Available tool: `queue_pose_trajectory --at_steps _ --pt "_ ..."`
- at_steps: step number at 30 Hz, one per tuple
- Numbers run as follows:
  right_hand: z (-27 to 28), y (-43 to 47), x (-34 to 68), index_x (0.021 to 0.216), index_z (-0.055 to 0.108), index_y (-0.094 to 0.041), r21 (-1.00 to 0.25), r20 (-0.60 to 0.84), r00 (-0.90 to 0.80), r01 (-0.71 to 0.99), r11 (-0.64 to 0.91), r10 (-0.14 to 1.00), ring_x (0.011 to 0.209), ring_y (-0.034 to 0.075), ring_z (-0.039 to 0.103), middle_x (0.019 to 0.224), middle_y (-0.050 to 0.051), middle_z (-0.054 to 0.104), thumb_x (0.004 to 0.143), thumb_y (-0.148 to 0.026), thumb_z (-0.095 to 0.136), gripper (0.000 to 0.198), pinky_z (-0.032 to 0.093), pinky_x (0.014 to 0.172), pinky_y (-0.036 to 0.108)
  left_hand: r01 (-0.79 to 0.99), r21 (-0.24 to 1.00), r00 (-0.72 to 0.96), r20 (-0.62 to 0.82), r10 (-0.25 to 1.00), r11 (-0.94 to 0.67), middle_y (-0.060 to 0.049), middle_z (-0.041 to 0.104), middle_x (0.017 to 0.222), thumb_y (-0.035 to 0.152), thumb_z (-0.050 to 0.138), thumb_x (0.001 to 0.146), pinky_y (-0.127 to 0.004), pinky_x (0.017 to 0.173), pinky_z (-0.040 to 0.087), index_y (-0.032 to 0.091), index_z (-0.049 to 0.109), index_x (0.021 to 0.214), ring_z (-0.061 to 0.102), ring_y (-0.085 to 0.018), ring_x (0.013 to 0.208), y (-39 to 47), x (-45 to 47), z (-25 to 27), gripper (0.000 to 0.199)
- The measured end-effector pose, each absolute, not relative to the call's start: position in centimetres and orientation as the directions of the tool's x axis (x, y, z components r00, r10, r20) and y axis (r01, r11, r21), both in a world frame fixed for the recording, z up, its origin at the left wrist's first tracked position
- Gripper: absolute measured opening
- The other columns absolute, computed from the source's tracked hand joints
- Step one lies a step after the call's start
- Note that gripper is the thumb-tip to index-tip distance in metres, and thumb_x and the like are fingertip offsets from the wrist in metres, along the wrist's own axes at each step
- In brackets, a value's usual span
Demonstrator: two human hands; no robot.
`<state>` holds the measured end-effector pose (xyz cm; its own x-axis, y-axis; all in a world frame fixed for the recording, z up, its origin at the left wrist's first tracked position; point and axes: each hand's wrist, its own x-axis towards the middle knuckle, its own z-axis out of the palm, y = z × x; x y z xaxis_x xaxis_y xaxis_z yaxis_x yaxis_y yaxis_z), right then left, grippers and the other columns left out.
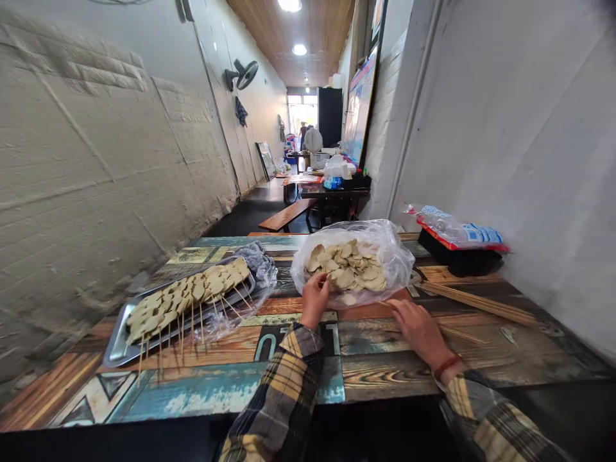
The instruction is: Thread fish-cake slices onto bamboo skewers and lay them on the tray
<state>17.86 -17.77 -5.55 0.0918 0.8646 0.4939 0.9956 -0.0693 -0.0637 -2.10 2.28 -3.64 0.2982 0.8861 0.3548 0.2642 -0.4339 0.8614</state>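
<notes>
A clear plastic bag (403, 260) lies opened on the table, with a heap of thin, pale beige slices (353, 263) inside. At its near left edge is my left hand (315, 300), thumb and fingers pinched together against the slices; what lies between the fingertips is hidden. My right hand (418, 328) is closed on a thin bamboo skewer (384, 303), whose end points left toward the bag's near edge. To the left, a metal tray (115, 346) bears rows of skewered slices (187, 296), their sticks jutting out over the near rim.
Loose bamboo skewers (481, 303) lie at the right of the patterned table (289, 388). Behind them, a red and blue plastic package (462, 236) rests on a black container (459, 260). Crumpled plastic (260, 264) sits beside the tray. Walls flank both sides; a bench (289, 213) stands beyond.
</notes>
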Motion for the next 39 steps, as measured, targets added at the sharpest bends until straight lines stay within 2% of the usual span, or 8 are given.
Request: queue_pose_trajectory --at_steps 2,4,8,12,23,31,36,39 --pt "-5.0 -16.6 15.9 0.116 0.062 -0.021 -0.068 0.487 0.082 0.996 -0.055 0.87 0.09 0.022 0.064 0.1 0.009 0.069 0.099 -0.025 0.038 0.03 0.044 0.079 0.032 0.353 0.759 0.286 0.47 0.835 -0.548 -0.011 0.067 0.107 0.014 0.055 0.08 -0.033 0.087 0.047 0.015 0.067 0.105 0.062 -0.02 0.094 1.5 -2.4 -3.1 0.028" --pt "-4.5 -15.7 14.4 0.112 0.064 -0.021 -0.079 0.485 0.081 0.996 -0.049 0.871 0.088 0.022 0.063 0.097 0.009 0.069 0.1 -0.027 0.038 0.03 0.043 0.077 0.031 0.396 0.678 0.33 0.524 0.785 -0.619 -0.01 0.065 0.104 0.015 0.054 0.082 -0.034 0.089 0.045 0.016 0.068 0.102 0.06 -0.02 0.097 0.5 -2.5 -2.6 0.024" --pt "-4.0 -14.8 13.1 0.106 0.066 -0.02 -0.107 0.493 0.094 0.993 -0.047 0.865 0.082 0.02 0.062 0.09 0.008 0.068 0.101 -0.03 0.035 0.033 0.042 0.073 0.029 0.345 0.65 0.484 0.494 0.722 -0.677 -0.005 0.065 0.087 0.023 0.053 0.088 -0.03 0.08 0.045 0.018 0.068 0.088 0.06 -0.018 0.086 -2.3 -2.4 -2.1 0.016" --pt "-3.8 -15.0 13.0 0.1 0.067 -0.021 -0.116 0.505 0.072 0.993 -0.015 0.86 0.079 0.02 0.063 0.089 0.008 0.069 0.101 -0.03 0.036 0.033 0.041 0.071 0.029 0.329 0.625 0.562 0.473 0.678 -0.708 -0.005 0.064 0.086 0.023 0.06 0.085 -0.029 0.078 0.044 0.018 0.07 0.088 0.059 -0.018 0.086 -4.3 -2.3 -2.3 0.012" --pt "-4.9 -15.1 12.8 0.08 0.063 -0.02 -0.087 0.491 -0.05 0.99 0.107 0.869 0.068 0.018 0.065 0.076 0.005 0.07 0.101 -0.032 0.035 0.038 0.036 0.06 0.027 0.387 0.384 0.691 0.481 0.539 -0.838 -0.006 0.062 0.088 0.027 0.057 0.088 -0.03 0.078 0.041 0.02 0.068 0.077 0.055 -0.019 0.09 -6.0 -3.5 -2.3 0.016" --pt "-5.8 -14.7 13.1 0.075 0.061 -0.019 -0.059 0.525 -0.118 0.983 0.174 0.843 0.065 0.017 0.063 0.072 0.004 0.068 0.099 -0.034 0.043 0.034 0.034 0.058 0.027 0.381 0.554 0.655 0.404 0.639 -0.741 -0.006 0.064 0.088 0.024 0.058 0.084 -0.03 0.078 0.042 0.018 0.067 0.083 0.057 -0.019 0.087 -5.9 -3.8 -3.3 0.011" --pt "-5.1 -15.0 12.5 0.087 0.064 -0.019 -0.053 0.519 -0.131 0.981 0.185 0.845 0.077 0.019 0.064 0.082 0.005 0.069 0.096 -0.028 0.048 0.02 0.04 0.067 0.028 0.238 0.677 0.76 0.316 0.568 -0.696 -0.008 0.07 0.091 0.029 0.052 0.088 -0.03 0.08 0.044 0.018 0.069 0.091 0.062 -0.02 0.086 -5.8 -3.4 -4.0 0.021" --pt "-4.6 -15.1 12.3 0.1 0.063 -0.019 -0.07 0.506 -0.111 0.983 0.169 0.856 0.088 0.02 0.063 0.093 0.007 0.069 0.093 -0.031 0.054 0.016 0.042 0.074 0.03 0.226 0.704 0.735 0.331 0.592 -0.674 -0.008 0.072 0.093 0.031 0.052 0.087 -0.032 0.082 0.044 0.019 0.07 0.089 0.062 -0.022 0.088 -5.4 -3.3 -4.1 0.022"
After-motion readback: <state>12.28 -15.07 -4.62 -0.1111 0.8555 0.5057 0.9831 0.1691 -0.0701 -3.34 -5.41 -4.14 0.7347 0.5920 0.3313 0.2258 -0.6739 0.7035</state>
